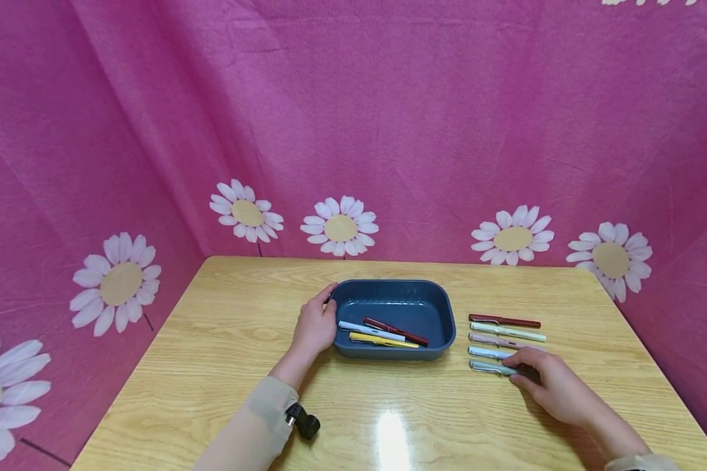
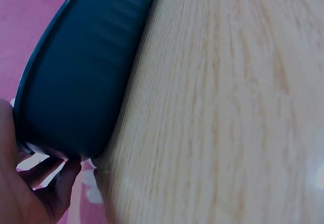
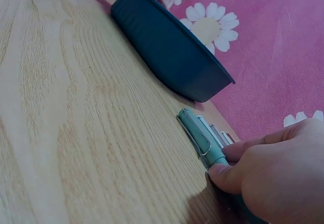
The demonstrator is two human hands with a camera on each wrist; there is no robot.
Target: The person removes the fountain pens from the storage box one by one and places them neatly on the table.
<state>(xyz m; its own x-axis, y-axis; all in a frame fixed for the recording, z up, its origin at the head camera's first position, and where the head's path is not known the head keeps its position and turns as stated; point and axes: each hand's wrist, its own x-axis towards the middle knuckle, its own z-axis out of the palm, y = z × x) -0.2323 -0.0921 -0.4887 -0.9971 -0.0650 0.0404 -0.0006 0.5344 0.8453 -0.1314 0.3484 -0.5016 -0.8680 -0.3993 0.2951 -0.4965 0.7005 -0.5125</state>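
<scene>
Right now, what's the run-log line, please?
left hand: holds blue tray | right hand: pinches teal pen | inside tray: three pens | beside tray: four more pens

**Fig. Lighting & sharpness, head + wrist cams**

Head cam: bright, fairly even light; white glare patch [image 1: 392,437] on table [image 1: 212,340], bottom ctr.; faint sheen on inner wall of tray [image 1: 397,297]; dark shadow under R grip [image 1: 556,389]; pens' fine detail small & slightly soft. L-wrist cam: dimmer, cool cast; tray's outer side v. dark, little detail; small glare at R edge. R-wrist cam: likewise dim, cool; shadow beneath R grip, lower ctr.; bkgd. sl. soft.
</scene>
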